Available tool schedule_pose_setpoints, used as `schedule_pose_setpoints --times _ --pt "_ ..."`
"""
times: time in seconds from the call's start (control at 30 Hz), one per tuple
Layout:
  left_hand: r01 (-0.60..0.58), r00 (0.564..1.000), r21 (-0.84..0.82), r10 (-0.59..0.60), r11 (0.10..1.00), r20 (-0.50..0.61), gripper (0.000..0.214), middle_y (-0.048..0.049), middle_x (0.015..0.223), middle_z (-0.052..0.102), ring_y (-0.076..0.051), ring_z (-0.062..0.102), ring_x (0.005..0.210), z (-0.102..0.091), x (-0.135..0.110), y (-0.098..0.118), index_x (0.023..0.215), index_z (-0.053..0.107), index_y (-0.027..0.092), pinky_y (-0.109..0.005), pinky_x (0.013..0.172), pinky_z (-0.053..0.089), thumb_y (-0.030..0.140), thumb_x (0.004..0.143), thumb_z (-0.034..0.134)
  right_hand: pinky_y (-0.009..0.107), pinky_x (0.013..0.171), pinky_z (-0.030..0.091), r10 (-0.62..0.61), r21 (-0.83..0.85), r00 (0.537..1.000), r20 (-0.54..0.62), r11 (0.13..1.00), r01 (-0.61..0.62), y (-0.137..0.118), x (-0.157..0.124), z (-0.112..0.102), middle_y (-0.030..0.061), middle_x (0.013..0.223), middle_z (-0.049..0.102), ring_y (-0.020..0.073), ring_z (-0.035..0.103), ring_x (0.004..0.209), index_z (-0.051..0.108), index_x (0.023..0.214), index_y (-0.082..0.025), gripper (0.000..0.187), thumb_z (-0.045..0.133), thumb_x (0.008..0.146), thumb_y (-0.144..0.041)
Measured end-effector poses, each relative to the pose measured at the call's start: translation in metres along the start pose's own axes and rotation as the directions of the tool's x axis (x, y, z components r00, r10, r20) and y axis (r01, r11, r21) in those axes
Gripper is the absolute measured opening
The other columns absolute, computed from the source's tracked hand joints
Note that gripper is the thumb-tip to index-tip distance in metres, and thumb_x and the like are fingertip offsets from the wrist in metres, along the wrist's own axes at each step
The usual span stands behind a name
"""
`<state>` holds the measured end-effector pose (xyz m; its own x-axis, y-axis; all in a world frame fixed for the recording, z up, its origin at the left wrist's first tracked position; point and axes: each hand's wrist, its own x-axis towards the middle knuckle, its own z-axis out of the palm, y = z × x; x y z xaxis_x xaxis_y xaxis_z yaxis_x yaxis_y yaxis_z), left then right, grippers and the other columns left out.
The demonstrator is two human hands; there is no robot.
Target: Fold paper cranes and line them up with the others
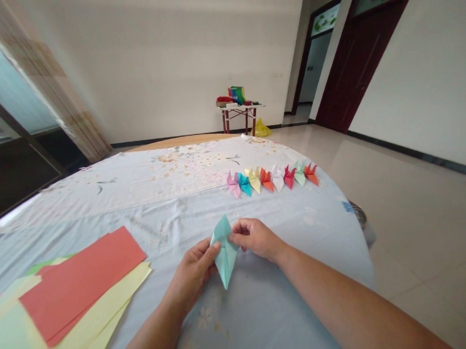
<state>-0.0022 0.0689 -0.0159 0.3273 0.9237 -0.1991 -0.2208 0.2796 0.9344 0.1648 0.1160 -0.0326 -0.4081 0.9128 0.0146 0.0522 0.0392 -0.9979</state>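
A folded light-teal origami paper (226, 253), long and diamond-shaped with a pointed lower end, is held up over the table in front of me. My left hand (197, 266) pinches its left edge, thumb on the front face and fingers behind. At the upper right edge, my right hand (257, 237) grips the paper between thumb and curled fingers. Beyond my hands stands a row of several folded paper cranes (266, 180) in pink, blue, yellow, orange, white, red and pale green.
Red paper sheets (89, 280) lie over yellow sheets (122, 304) and green ones at the left. A floral cloth (171, 210) covers the round table. Past it are a small side table (239, 108) with items on it, a yellow bag (261, 128) and a dark red door (362, 54).
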Motion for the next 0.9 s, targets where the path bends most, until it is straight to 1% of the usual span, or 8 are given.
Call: schedule_pose_setpoints --times 0.13,0.23,0.33,0.43,0.5,0.57,0.77,0.9 --pt "0.01 0.995 0.058 -0.005 0.998 -0.097 0.046 -0.0039 0.081 0.068 -0.017 0.062 0.071 -0.001 0.002 -0.003 0.106 0.058 0.016 -0.027 0.066 0.047 0.044 0.071 0.063 0.019 0.048 0.039 0.005 -0.007 1.0 -0.023 1.0 -0.006 0.0 0.001 0.0 -0.0027 0.063 0.052 0.0074 0.047 0.053 0.055 0.073 -0.015 0.026 0.065 0.069 -0.039" --pt "-0.015 0.98 0.13 0.04 0.991 -0.197 0.05 -0.0035 0.084 0.067 -0.016 0.063 0.067 0.001 0.001 -0.001 0.109 0.053 0.017 -0.026 0.06 0.047 0.045 0.069 0.063 0.019 0.048 0.038 -0.009 -0.024 0.998 -0.059 1.0 0.007 -0.001 0.001 -0.001 -0.0028 0.063 0.053 0.0073 0.046 0.053 0.055 0.073 -0.015 0.026 0.064 0.069 -0.039" --pt "-0.046 0.948 0.258 0.124 0.965 -0.294 0.05 -0.0036 0.086 0.066 -0.014 0.061 0.06 0.004 0.0 0.001 0.105 0.051 0.017 -0.022 0.05 0.044 0.043 0.064 0.065 0.019 0.05 0.039 -0.037 -0.062 0.995 -0.09 0.998 0.032 -0.002 0.001 0.0 -0.0025 0.063 0.054 0.0075 0.046 0.053 0.056 0.073 -0.015 0.024 0.064 0.069 -0.037" --pt "-0.059 0.902 0.407 0.223 0.912 -0.369 0.038 -0.0018 0.079 0.065 -0.013 0.058 0.054 0.003 0.0 0.0 0.094 0.052 0.016 -0.022 0.048 0.043 0.039 0.065 0.062 0.02 0.053 0.039 -0.071 -0.114 0.991 -0.114 0.992 0.058 -0.003 -0.002 0.003 -0.002 0.063 0.055 0.008 0.048 0.055 0.056 0.073 -0.015 0.021 0.063 0.07 -0.035" --pt "-0.053 0.875 0.514 0.287 0.856 -0.389 0.028 0.0002 0.07 0.064 -0.013 0.057 0.053 0.0 0.0 -0.001 0.086 0.055 0.017 -0.022 0.048 0.042 0.038 0.068 0.058 0.02 0.055 0.04 -0.097 -0.149 0.988 -0.122 0.986 0.078 -0.004 -0.004 0.005 -0.0017 0.064 0.056 0.0085 0.048 0.057 0.057 0.073 -0.016 0.019 0.062 0.071 -0.034" --pt "-0.037 0.866 0.58 0.316 0.814 -0.388 0.023 0.0014 0.062 0.062 -0.013 0.056 0.052 -0.004 0.0 -0.002 0.079 0.057 0.017 -0.022 0.047 0.04 0.038 0.07 0.056 0.021 0.055 0.04 -0.118 -0.18 0.986 -0.121 0.979 0.095 -0.004 -0.005 0.007 -0.0015 0.064 0.056 0.0088 0.049 0.057 0.057 0.074 -0.016 0.018 0.062 0.071 -0.033" --pt "-0.006 0.868 0.525 0.265 0.851 -0.419 0.022 0.0026 0.056 0.061 -0.013 0.055 0.051 -0.004 0.001 0.0 0.071 0.057 0.017 -0.021 0.047 0.038 0.038 0.066 0.059 0.021 0.055 0.04 -0.152 -0.244 0.983 -0.105 0.962 0.122 -0.004 -0.007 0.008 -0.0011 0.066 0.056 0.0092 0.049 0.058 0.057 0.075 -0.016 0.014 0.061 0.071 -0.03" --pt "0.02 0.857 0.553 0.271 0.833 -0.439 0.019 0.0031 0.055 0.059 -0.013 0.054 0.05 -0.003 0.0 0.001 0.07 0.056 0.017 -0.021 0.047 0.038 0.036 0.068 0.058 0.021 0.055 0.04 -0.166 -0.246 0.982 -0.092 0.959 0.139 -0.005 -0.009 0.01 -0.0011 0.066 0.056 0.0089 0.049 0.058 0.058 0.075 -0.016 0.014 0.061 0.072 -0.03"
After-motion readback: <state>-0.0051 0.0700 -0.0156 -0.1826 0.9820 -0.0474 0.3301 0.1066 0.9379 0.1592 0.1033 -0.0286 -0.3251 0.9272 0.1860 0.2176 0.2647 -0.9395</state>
